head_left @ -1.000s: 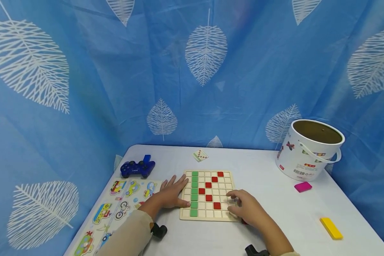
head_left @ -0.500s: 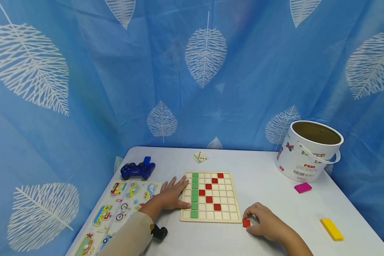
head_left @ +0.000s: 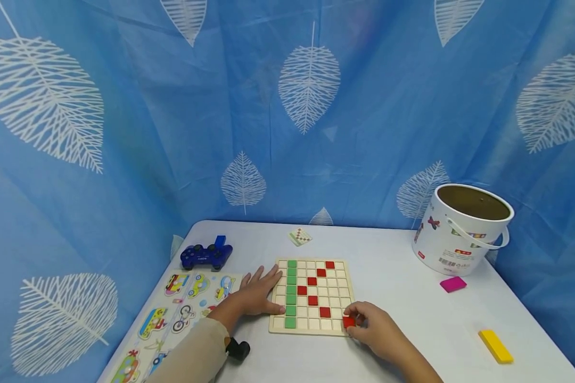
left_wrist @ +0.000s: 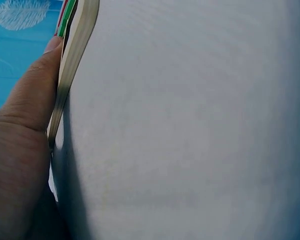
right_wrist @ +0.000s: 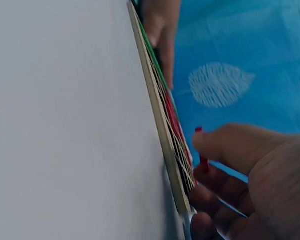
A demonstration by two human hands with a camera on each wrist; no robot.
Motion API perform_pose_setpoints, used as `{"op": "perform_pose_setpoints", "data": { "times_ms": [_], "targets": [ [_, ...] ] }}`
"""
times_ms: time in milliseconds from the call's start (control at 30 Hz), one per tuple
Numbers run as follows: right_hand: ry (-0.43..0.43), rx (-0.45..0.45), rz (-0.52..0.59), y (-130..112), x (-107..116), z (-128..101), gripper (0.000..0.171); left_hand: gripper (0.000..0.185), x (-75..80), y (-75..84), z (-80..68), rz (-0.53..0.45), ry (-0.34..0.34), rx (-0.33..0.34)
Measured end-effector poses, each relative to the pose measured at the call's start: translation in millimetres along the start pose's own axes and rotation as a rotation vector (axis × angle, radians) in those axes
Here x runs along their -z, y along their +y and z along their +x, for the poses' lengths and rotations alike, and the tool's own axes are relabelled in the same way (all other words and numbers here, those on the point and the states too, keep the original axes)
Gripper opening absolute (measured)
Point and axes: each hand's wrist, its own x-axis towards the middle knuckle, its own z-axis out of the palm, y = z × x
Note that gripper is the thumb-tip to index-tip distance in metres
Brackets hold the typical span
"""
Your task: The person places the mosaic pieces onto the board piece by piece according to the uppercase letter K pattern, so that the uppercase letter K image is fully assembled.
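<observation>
A wooden grid board (head_left: 334, 292) lies on the white table, with a column of green square tiles (head_left: 291, 299) and a bent line of red square tiles (head_left: 313, 300) in its cells. My left hand (head_left: 257, 294) rests with spread, straight fingers along the board's left edge. In the left wrist view, its thumb lies against the board's rim (left_wrist: 76, 56). Between thumb and fingers, my right hand (head_left: 375, 328) pinches a red tile (head_left: 348, 322) at the board's near right corner. The right wrist view shows this tile (right_wrist: 204, 163) on edge, apart from the board.
A small pattern card (head_left: 300, 236) lies behind the board. On the left are a blue game controller (head_left: 206, 256), a blue block (head_left: 220, 241) and a vehicle puzzle board (head_left: 169, 302). A white bucket (head_left: 441, 239), magenta block (head_left: 453, 284) and yellow block (head_left: 495, 346) stand right.
My right hand moved off the board to a red tile on the table at the right, took hold of it, and brought it left over the board's near right corner. The left hand stayed put.
</observation>
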Motion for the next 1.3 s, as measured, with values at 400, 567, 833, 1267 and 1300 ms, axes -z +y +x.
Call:
{"op": "perform_pose_setpoints", "data": {
  "times_ms": [400, 567, 833, 1267, 1300],
  "targets": [
    [0.023, 0.097, -0.139, -10, -18, 14, 0.022, 0.112, 3.1, 6.4, 7.8, -0.023, 0.006, 0.014],
    [0.029, 0.109, -0.129, -5, -19, 12, 0.023, 0.113, -0.1, 6.3, 10.0, -0.010, -0.003, 0.022],
    [0.013, 0.131, -0.132, 2, -15, 10, 0.018, 0.114, -0.6, 7.5, 12.5, -0.007, 0.003, 0.010],
    [0.176, 0.029, 0.020, 2, -12, 6, 0.015, 0.112, -2.5, 4.7, 4.4, -0.036, 0.012, -0.011],
    [0.176, 0.022, 0.015, 1, -11, 6, 0.015, 0.112, -2.7, 3.7, 3.6, -0.036, 0.013, -0.010]
  ]
}}
